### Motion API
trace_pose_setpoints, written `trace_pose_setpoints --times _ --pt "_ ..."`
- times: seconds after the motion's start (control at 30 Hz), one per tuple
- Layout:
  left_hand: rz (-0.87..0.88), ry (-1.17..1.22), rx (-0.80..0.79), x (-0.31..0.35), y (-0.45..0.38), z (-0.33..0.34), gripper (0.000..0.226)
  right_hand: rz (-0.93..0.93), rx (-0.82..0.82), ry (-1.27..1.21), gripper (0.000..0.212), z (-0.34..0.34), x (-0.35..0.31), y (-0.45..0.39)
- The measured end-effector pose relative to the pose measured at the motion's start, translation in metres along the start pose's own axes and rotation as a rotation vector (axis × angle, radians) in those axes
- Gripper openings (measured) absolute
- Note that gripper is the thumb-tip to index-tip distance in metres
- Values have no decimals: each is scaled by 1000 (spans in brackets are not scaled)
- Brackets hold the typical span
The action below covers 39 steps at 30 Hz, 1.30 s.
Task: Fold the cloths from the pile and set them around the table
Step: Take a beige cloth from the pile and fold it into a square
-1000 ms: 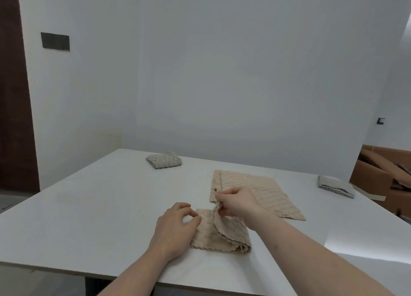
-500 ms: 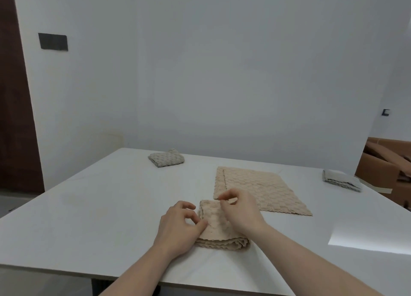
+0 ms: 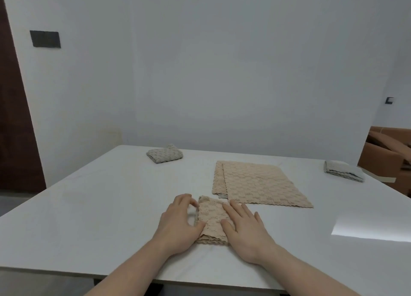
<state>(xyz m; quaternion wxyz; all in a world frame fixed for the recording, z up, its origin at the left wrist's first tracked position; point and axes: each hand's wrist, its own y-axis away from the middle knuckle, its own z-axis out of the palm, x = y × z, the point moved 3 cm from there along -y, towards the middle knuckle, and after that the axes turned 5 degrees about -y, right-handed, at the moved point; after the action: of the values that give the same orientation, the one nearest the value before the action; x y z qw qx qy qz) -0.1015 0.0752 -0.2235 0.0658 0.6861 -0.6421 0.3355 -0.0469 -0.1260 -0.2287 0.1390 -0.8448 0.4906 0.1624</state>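
L hand (image 3: 178, 224) fingers curled, touching folded beige cloth (image 3: 212, 220) left side | R hand (image 3: 246, 226) flat, pressing it | table (image 3: 89, 206) near edge | beige pile (image 3: 258, 184) just beyond

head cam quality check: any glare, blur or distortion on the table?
Head view: a bright patch of light glares off the white table at its right side, washing out the surface there; wide-angle lens bows the left wall edge and table borders; both the left hand and right hand on the folded beige cloth look sharp, lighting otherwise soft and even.
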Motion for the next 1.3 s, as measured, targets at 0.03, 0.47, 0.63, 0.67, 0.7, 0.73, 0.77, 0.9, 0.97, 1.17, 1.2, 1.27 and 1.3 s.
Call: trace_pose_setpoints --times 0.03,0.47,0.63,0.67,0.7,0.73,0.77,0.9,0.97,1.17,1.2,1.27,1.3 --pt "-4 -17 -92 0 -4 1 50 7 -17 16 62 0 0 -1" --pt "32 -95 -371 30 -22 27 66 86 -43 47 72 0 2 -3" --pt "-37 -128 -478 31 -30 24 56 91 -80 68 78 -5 7 0" --pt "-33 -181 -495 31 -28 26 55 88 -86 71 79 -5 8 1" --pt "-21 -250 -501 31 -25 28 57 87 -90 74 79 -6 9 2" --pt "-9 -315 -499 31 -22 30 60 87 -92 77 79 -6 10 2" --pt "-4 -356 -491 31 -19 31 63 91 -93 78 79 -6 10 3" --pt "-26 -390 -435 30 -15 33 67 125 -91 76 79 -7 9 4" --pt "-45 -411 -411 30 -15 34 69 144 -89 77 80 -7 9 6" --pt "-116 -442 -420 34 -11 31 73 180 -98 84 78 -10 9 15" --pt "-127 -446 -419 34 -10 31 74 188 -101 89 78 -10 8 17" --pt "-142 -457 -420 36 -7 30 75 201 -103 94 77 -11 7 20" --pt "-145 -461 -421 36 -6 29 76 203 -103 94 76 -11 7 21"
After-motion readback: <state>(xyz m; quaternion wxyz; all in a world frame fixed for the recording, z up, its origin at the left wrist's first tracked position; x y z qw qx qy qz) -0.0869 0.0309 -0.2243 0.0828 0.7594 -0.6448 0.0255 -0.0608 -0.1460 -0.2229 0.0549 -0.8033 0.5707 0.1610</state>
